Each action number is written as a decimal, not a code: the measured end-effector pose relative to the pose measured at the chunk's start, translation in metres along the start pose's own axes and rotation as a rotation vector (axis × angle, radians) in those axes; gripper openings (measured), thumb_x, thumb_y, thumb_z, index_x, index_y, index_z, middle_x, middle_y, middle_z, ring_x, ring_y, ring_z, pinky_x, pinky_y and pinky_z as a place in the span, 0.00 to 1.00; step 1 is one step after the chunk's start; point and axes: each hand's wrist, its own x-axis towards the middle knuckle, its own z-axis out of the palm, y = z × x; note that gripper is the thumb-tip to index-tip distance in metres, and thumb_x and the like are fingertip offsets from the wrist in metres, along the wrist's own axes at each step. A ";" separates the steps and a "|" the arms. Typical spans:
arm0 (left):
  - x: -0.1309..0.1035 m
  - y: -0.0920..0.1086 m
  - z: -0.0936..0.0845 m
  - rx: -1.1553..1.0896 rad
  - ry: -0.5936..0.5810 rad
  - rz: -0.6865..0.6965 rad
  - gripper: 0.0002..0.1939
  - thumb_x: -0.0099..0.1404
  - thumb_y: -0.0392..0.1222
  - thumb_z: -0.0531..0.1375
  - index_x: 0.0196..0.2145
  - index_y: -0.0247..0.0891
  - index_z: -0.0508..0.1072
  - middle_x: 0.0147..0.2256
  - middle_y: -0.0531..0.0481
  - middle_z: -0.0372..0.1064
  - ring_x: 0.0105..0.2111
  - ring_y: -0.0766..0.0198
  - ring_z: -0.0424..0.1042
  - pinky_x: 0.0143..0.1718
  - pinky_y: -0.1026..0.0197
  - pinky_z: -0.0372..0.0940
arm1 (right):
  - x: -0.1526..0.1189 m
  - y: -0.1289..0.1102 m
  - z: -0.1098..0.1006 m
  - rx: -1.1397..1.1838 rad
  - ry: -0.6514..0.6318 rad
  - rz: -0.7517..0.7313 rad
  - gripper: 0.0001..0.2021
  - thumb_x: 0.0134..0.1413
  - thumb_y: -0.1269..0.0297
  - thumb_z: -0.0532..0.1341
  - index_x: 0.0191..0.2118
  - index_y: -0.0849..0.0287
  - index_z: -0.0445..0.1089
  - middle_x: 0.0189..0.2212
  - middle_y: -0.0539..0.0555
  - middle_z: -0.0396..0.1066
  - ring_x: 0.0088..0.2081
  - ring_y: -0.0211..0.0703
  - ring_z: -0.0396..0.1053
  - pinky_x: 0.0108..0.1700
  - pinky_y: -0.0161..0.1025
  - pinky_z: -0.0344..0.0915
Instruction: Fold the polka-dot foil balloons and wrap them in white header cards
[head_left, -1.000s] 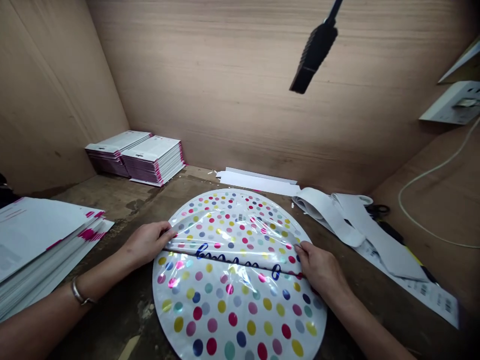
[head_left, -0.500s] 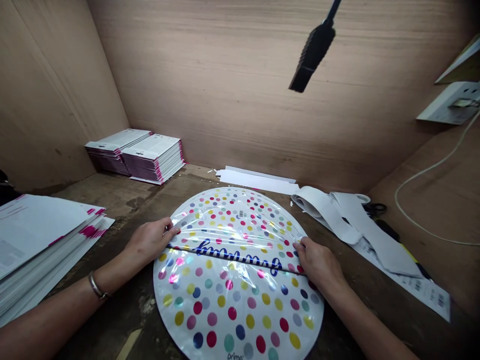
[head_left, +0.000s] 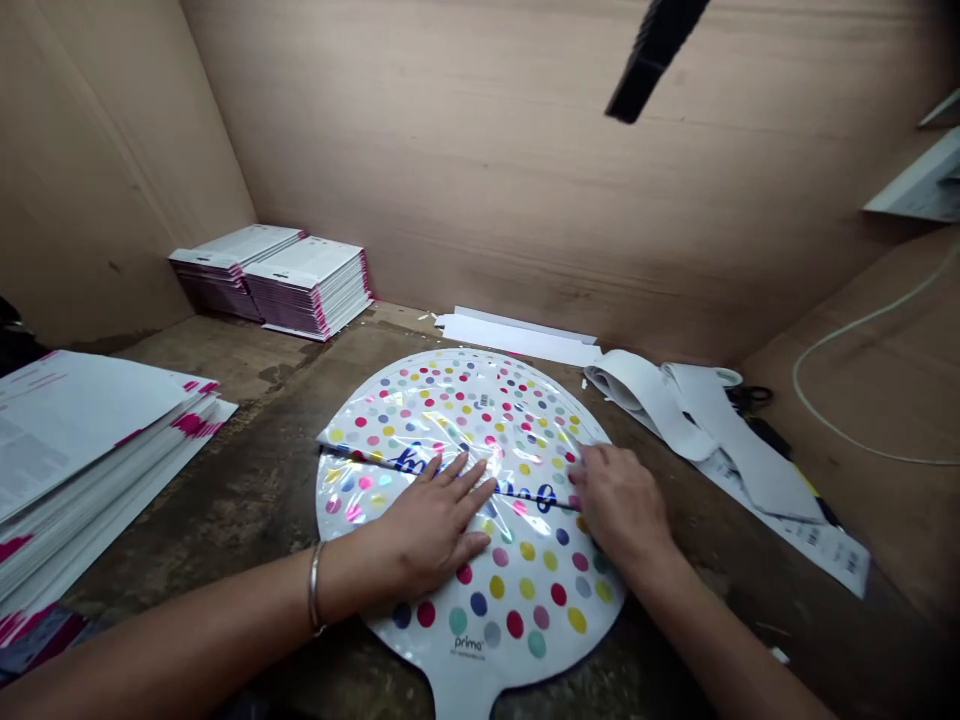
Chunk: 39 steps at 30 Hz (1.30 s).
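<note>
A flat, deflated foil balloon [head_left: 517, 610] with coloured dots lies on the worktop, its tail toward me. Its far part has a fold lying across the middle, with blue lettering partly covered by my fingers. My left hand [head_left: 435, 520] rests flat on the balloon near the middle of the fold, fingers spread, a metal bangle on the wrist. My right hand [head_left: 622, 500] grips the fold's right end at the balloon's edge, fingers bent; its thumb is hard to make out.
Stacks of printed white cards with pink edges [head_left: 307, 285] stand at the back left; a bigger card stack [head_left: 97, 440] is at near left. A curled label strip [head_left: 750, 450] and black-handled scissors [head_left: 750, 397] lie right. A black plug-like object [head_left: 652, 60] hangs above.
My left hand has left the fold's left end and moved right, onto the balloon's middle, its fingers now spread flat. My right hand stays at the right edge. The view has shifted slightly.
</note>
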 end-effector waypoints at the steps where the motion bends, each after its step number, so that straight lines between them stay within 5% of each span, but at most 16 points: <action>1: 0.000 -0.001 0.003 0.004 -0.003 -0.005 0.31 0.68 0.53 0.47 0.65 0.43 0.45 0.65 0.45 0.40 0.64 0.49 0.40 0.61 0.45 0.39 | -0.009 -0.015 0.000 0.012 0.005 -0.076 0.21 0.61 0.63 0.47 0.57 0.63 0.61 0.57 0.64 0.61 0.58 0.54 0.58 0.56 0.51 0.55; 3: -0.002 -0.004 0.004 0.019 -0.009 -0.005 0.31 0.69 0.53 0.47 0.65 0.42 0.44 0.65 0.45 0.39 0.64 0.49 0.38 0.61 0.44 0.39 | -0.028 -0.037 0.004 0.100 -0.083 -0.368 0.27 0.59 0.61 0.51 0.63 0.63 0.52 0.63 0.60 0.50 0.64 0.50 0.47 0.62 0.48 0.48; 5: -0.003 -0.007 0.002 0.027 -0.012 -0.010 0.31 0.69 0.52 0.47 0.65 0.42 0.44 0.65 0.45 0.39 0.65 0.50 0.37 0.61 0.44 0.39 | -0.044 -0.037 0.014 0.188 -0.174 -0.477 0.32 0.60 0.56 0.50 0.65 0.65 0.46 0.66 0.59 0.42 0.66 0.50 0.39 0.64 0.50 0.43; 9: -0.004 -0.008 -0.001 0.003 -0.031 -0.028 0.30 0.69 0.54 0.46 0.65 0.44 0.44 0.65 0.46 0.38 0.65 0.49 0.37 0.61 0.44 0.39 | -0.060 0.026 0.027 0.161 -0.205 -0.080 0.32 0.62 0.52 0.44 0.65 0.67 0.44 0.65 0.62 0.39 0.65 0.53 0.39 0.63 0.57 0.44; 12: -0.004 -0.007 0.000 -0.013 -0.056 -0.034 0.30 0.69 0.54 0.45 0.65 0.44 0.45 0.65 0.46 0.38 0.65 0.49 0.37 0.61 0.44 0.39 | -0.060 0.057 0.023 0.040 0.025 0.117 0.30 0.62 0.57 0.44 0.62 0.75 0.52 0.64 0.69 0.44 0.65 0.57 0.39 0.62 0.59 0.43; 15: -0.001 -0.003 -0.001 -0.013 -0.052 -0.042 0.30 0.68 0.54 0.46 0.65 0.44 0.45 0.65 0.46 0.37 0.64 0.48 0.37 0.61 0.43 0.38 | -0.051 0.034 0.017 0.092 0.156 -0.202 0.27 0.62 0.61 0.44 0.63 0.69 0.50 0.65 0.61 0.41 0.66 0.50 0.36 0.64 0.55 0.44; 17: -0.001 -0.003 -0.003 -0.012 -0.053 -0.024 0.31 0.68 0.54 0.46 0.65 0.44 0.45 0.65 0.46 0.37 0.64 0.48 0.37 0.61 0.43 0.39 | -0.045 0.009 0.018 0.161 0.033 -0.387 0.25 0.62 0.62 0.44 0.64 0.64 0.50 0.65 0.57 0.44 0.65 0.48 0.40 0.63 0.52 0.48; 20: -0.016 -0.018 -0.009 -0.001 -0.083 -0.050 0.32 0.67 0.55 0.47 0.64 0.40 0.46 0.65 0.44 0.37 0.65 0.51 0.38 0.62 0.46 0.38 | -0.037 -0.011 0.024 0.202 -0.123 -0.422 0.25 0.63 0.61 0.42 0.63 0.64 0.51 0.64 0.58 0.47 0.64 0.48 0.44 0.62 0.52 0.51; 24: -0.080 -0.068 -0.019 0.092 -0.053 -0.489 0.34 0.69 0.54 0.43 0.64 0.30 0.45 0.65 0.39 0.36 0.64 0.53 0.38 0.63 0.47 0.41 | -0.032 -0.004 0.032 0.226 -0.128 -0.421 0.26 0.63 0.60 0.41 0.63 0.63 0.51 0.64 0.57 0.47 0.64 0.49 0.44 0.62 0.55 0.50; 28: -0.128 -0.092 -0.033 0.239 0.162 -0.908 0.36 0.67 0.54 0.44 0.62 0.21 0.48 0.64 0.28 0.37 0.64 0.43 0.38 0.59 0.40 0.46 | -0.033 0.000 0.035 0.256 -0.121 -0.417 0.25 0.62 0.59 0.43 0.63 0.61 0.52 0.63 0.57 0.48 0.64 0.51 0.46 0.61 0.57 0.51; 30: -0.116 -0.080 -0.038 0.297 0.326 -0.800 0.34 0.67 0.51 0.46 0.62 0.21 0.49 0.64 0.29 0.36 0.64 0.43 0.36 0.60 0.40 0.44 | -0.034 -0.004 0.033 0.264 -0.118 -0.402 0.25 0.62 0.59 0.44 0.63 0.60 0.52 0.63 0.57 0.48 0.64 0.50 0.46 0.62 0.56 0.51; 32: -0.084 -0.057 -0.038 0.266 0.393 -0.468 0.28 0.68 0.46 0.48 0.62 0.32 0.52 0.64 0.37 0.43 0.64 0.48 0.40 0.61 0.42 0.43 | -0.036 -0.009 0.028 0.267 -0.112 -0.393 0.25 0.62 0.60 0.45 0.62 0.62 0.53 0.63 0.58 0.49 0.64 0.50 0.46 0.62 0.55 0.50; 35: -0.030 -0.023 -0.030 0.087 0.259 -0.056 0.21 0.67 0.42 0.50 0.57 0.38 0.61 0.59 0.43 0.58 0.59 0.54 0.55 0.60 0.49 0.51 | -0.038 -0.011 0.017 0.265 -0.123 -0.397 0.25 0.61 0.62 0.48 0.62 0.63 0.55 0.62 0.59 0.52 0.63 0.50 0.49 0.62 0.53 0.52; 39: 0.004 -0.008 -0.018 -0.006 0.155 0.036 0.16 0.67 0.41 0.52 0.51 0.36 0.67 0.51 0.43 0.65 0.52 0.54 0.63 0.54 0.53 0.59 | -0.033 0.001 0.001 0.213 -0.087 -0.310 0.29 0.54 0.69 0.53 0.63 0.63 0.53 0.63 0.60 0.51 0.62 0.51 0.53 0.60 0.50 0.56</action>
